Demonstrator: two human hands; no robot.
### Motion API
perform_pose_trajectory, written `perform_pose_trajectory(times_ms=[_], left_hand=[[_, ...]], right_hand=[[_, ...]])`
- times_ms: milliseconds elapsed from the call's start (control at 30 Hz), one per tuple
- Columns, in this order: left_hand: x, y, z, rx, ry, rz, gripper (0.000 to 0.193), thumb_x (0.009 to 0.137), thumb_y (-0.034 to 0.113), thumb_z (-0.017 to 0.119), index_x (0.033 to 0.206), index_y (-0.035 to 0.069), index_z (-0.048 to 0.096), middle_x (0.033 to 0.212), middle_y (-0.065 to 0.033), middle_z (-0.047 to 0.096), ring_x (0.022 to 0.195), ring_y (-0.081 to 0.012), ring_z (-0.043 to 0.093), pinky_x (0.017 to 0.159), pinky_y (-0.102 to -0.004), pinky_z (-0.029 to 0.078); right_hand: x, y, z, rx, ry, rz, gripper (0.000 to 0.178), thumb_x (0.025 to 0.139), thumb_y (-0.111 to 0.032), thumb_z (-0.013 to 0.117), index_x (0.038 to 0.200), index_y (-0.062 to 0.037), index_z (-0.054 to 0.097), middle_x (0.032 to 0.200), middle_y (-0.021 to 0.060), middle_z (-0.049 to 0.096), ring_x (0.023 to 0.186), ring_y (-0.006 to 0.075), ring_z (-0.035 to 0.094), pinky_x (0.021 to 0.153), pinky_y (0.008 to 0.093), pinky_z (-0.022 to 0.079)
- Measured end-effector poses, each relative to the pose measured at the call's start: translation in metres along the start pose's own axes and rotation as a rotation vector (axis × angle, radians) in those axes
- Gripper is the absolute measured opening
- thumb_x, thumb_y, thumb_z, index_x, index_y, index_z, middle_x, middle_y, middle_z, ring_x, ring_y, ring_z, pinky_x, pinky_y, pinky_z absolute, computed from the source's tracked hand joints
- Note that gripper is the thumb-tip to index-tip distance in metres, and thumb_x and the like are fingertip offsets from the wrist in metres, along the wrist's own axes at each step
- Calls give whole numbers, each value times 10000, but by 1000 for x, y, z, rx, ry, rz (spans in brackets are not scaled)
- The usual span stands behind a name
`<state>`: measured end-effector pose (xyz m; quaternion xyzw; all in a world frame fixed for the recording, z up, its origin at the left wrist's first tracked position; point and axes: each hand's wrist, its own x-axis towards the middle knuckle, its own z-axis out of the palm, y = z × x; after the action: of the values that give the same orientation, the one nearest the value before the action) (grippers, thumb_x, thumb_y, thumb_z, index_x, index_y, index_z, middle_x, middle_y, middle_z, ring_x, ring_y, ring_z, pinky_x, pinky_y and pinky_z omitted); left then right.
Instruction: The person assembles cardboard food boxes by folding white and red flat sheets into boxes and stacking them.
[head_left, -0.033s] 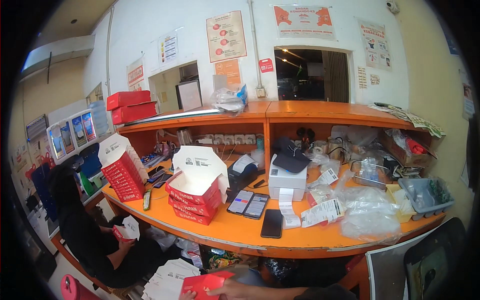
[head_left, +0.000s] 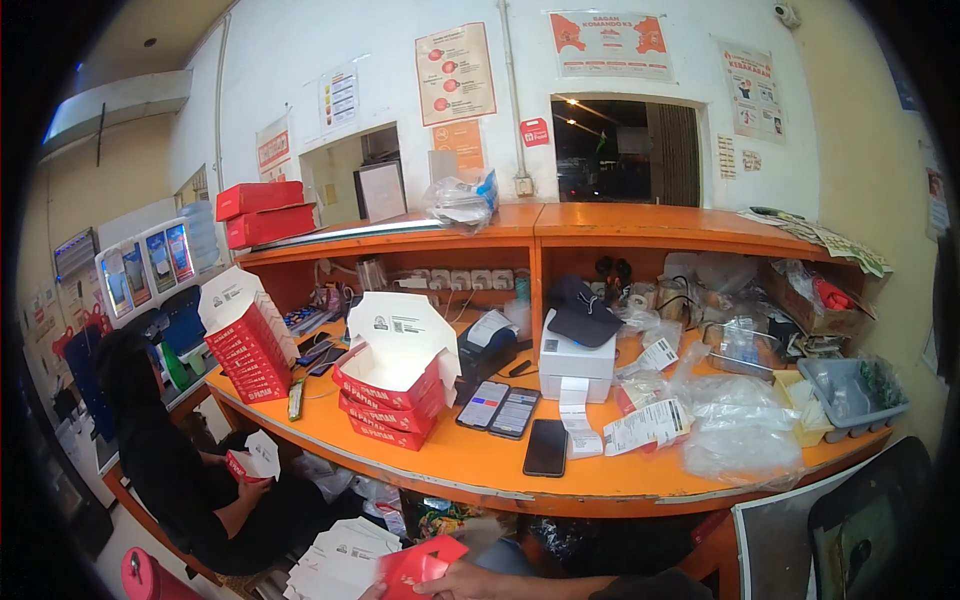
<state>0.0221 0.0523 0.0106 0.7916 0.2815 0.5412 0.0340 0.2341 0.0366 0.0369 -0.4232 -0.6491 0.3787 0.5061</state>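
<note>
A red folding food carton (head_left: 425, 563) is held low in the view, at the picture's lower edge. My right hand (head_left: 465, 578) grips its right side, fingers closed on the card. Only a bit of my left hand (head_left: 374, 592) shows, at the carton's lower left; its fingers are mostly cut off by the frame. A pile of flat white carton blanks (head_left: 338, 562) lies just left of the carton. On the orange counter (head_left: 480, 465) ahead stand stacked red boxes (head_left: 385, 415), the top one open with its white inside showing.
A taller stack of red boxes (head_left: 248, 350) stands further left. At the left, a seated person in black (head_left: 170, 470) holds a small red and white box (head_left: 255, 462). Phones (head_left: 545, 447), a white printer (head_left: 577, 365) and plastic bags (head_left: 745, 425) lie along the counter.
The red carton has shifted slightly right and up and is tilted differently in my hands. The stacked boxes and the seated person look the same.
</note>
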Motion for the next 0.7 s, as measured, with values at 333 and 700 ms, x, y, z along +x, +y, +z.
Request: perform_pose_trajectory(times_ms=[333, 700], left_hand=[[43, 51, -40, -343, 102, -40, 380, 1013, 339, 563, 1242, 43, 628, 1227, -234, 634, 1183, -402, 582, 997, -484, 487], [13, 8, -49, 53, -5, -58, 381, 827, 343, 770, 1108, 88, 727, 1178, -225, 647, 1001, -363, 673, 843, -421, 559]], right_hand=[[8, -44, 15, 717, -5, 94, 306, 1035, -236, 516, 1155, 24, 624, 1035, 118, 694, 858, 198, 665, 749, 326, 539], [20, -18, 35, 1132, -203, 606, 429, 912, 52, 640, 1316, -43, 530, 1238, 105, 630, 1124, 238, 648, 949, 421, 575]])
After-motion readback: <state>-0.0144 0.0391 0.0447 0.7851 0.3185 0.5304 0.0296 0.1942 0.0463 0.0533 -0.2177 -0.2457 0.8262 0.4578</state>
